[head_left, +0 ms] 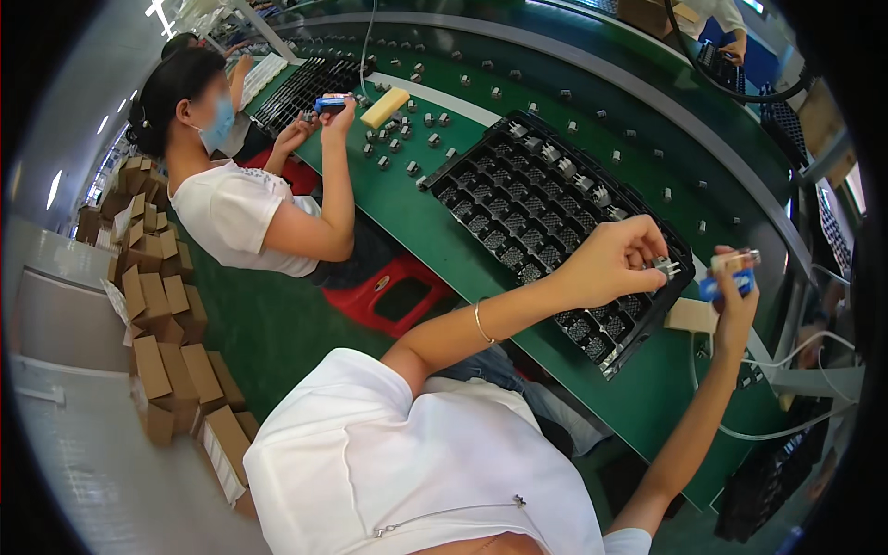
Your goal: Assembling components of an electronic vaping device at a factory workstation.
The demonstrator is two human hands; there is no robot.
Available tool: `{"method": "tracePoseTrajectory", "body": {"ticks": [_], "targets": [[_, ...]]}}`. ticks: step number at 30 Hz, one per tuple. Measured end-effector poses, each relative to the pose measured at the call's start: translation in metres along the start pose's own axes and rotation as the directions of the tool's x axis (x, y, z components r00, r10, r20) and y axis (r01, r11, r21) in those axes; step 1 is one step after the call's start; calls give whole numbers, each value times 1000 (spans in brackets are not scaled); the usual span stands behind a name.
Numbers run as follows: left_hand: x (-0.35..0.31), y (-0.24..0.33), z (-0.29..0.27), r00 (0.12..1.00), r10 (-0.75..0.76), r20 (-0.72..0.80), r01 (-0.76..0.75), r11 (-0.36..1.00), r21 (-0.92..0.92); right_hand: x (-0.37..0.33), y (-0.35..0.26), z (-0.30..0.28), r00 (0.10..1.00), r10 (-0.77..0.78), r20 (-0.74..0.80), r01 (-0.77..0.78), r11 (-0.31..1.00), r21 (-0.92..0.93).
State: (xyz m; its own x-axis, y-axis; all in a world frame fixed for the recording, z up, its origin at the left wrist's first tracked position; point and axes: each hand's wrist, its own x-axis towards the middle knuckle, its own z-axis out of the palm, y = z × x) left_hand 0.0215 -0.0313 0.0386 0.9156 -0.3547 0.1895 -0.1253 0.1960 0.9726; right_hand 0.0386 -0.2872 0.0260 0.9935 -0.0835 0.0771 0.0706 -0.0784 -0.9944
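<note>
My left hand (pixel 618 265) is closed in a pinch on a small metal component with prongs (pixel 665 268), above the right part of a black compartment tray (pixel 504 199). Several similar small parts (pixel 552 154) sit in the tray's far row, while many nearer compartments hold none. To the right of the tray, my right hand (pixel 737 310) is raised and wrapped round a small handheld tool, blue with a clear or pale section (pixel 727 283). Its exact kind is not plain. The two hands are apart. Below the tool lies a pale yellow block (pixel 691 315) on the green bench.
A green belt (pixel 532 91) beyond the tray carries scattered small components. To my left a co-worker (pixel 254 208) on a red stool (pixel 393 289) holds a similar blue tool (pixel 333 103), near another yellow block (pixel 385 108). Cardboard boxes (pixel 153 301) stack behind. White tubing (pixel 772 435) loops at right.
</note>
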Motion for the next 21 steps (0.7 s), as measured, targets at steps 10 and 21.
{"method": "tracePoseTrajectory", "body": {"ticks": [10, 21], "targets": [[-3, -7, 26, 989, -51, 141, 66, 992, -107, -69, 5, 14, 990, 68, 124, -113, 909, 402], [0, 8, 32, 986, -131, 100, 130, 991, 14, -69, -14, 20, 984, 86, 153, -144, 894, 423]]}}
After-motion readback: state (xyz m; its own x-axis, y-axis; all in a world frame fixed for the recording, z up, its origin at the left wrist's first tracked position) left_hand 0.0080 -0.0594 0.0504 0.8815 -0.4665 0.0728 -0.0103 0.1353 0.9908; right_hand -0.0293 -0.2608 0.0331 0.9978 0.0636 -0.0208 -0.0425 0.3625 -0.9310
